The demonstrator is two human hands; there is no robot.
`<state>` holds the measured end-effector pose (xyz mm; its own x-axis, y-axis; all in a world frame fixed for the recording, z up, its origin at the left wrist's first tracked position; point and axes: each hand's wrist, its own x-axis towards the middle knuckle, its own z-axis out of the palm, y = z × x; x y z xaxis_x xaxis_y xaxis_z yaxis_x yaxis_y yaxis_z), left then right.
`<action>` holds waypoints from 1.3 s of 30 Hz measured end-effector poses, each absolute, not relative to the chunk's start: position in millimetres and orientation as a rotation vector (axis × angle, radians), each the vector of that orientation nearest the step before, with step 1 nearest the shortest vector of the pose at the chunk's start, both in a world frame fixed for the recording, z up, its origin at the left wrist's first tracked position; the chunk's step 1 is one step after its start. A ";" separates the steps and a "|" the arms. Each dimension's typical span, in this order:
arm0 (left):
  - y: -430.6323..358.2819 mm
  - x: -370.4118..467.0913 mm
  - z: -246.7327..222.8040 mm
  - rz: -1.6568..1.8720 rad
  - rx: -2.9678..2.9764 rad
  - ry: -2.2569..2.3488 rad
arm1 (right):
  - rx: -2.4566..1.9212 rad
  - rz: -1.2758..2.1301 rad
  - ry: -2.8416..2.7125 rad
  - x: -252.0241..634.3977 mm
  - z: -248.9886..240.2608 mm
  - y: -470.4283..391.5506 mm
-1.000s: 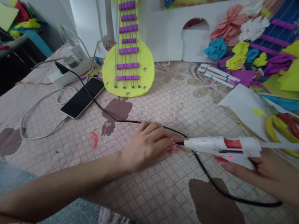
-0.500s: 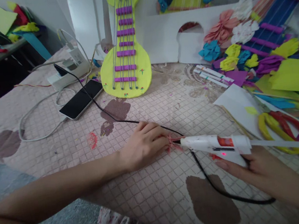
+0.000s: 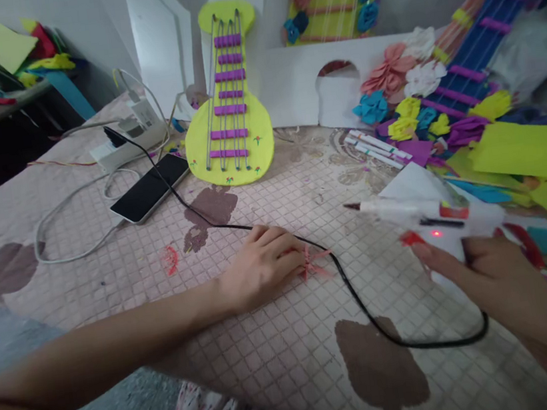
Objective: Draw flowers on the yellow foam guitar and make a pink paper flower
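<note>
My left hand rests on the tablecloth, its fingers together and the tips on a small pink piece with thin strips fanning out. Most of that piece is hidden beneath the fingers. My right hand is wrapped round a white hot glue gun, with the thumb by its red trigger. A red light glows on the gun's side. Its dark nozzle points left, apart from the pink piece. The gun's black cord loops across the cloth, close to the left fingertips.
A yellow paper guitar leans upright at the back. Left of it lie a phone and a white power strip. Paper flowers, white sticks and yellow paper sheets crowd the right side.
My right hand has lifted the glue gun up and to the right, drawing its nozzle off the pink piece. The left hand has stayed where it was. The camera view has tilted slightly.
</note>
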<state>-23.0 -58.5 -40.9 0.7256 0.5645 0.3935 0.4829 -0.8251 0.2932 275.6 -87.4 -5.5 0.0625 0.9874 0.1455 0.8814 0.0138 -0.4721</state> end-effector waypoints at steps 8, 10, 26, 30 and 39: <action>-59.7 -21.6 -39.8 0.722 2.815 0.843 | -1.822 0.179 -1.696 264.6 -41.3 -11.5; -59.7 -21.4 -39.3 0.696 2.830 0.846 | -1.789 0.133 -1.732 259.5 -46.7 -1.6; -58.5 -19.8 -38.1 0.665 2.854 0.876 | -1.567 -0.104 -1.819 256.8 -44.5 -54.0; -58.3 -19.6 -39.3 0.667 2.856 0.873 | -1.304 -0.104 -2.024 229.7 -37.1 -73.4; -58.0 -19.9 -42.8 0.703 2.858 0.880 | -1.056 0.364 -2.278 182.5 -44.7 -92.9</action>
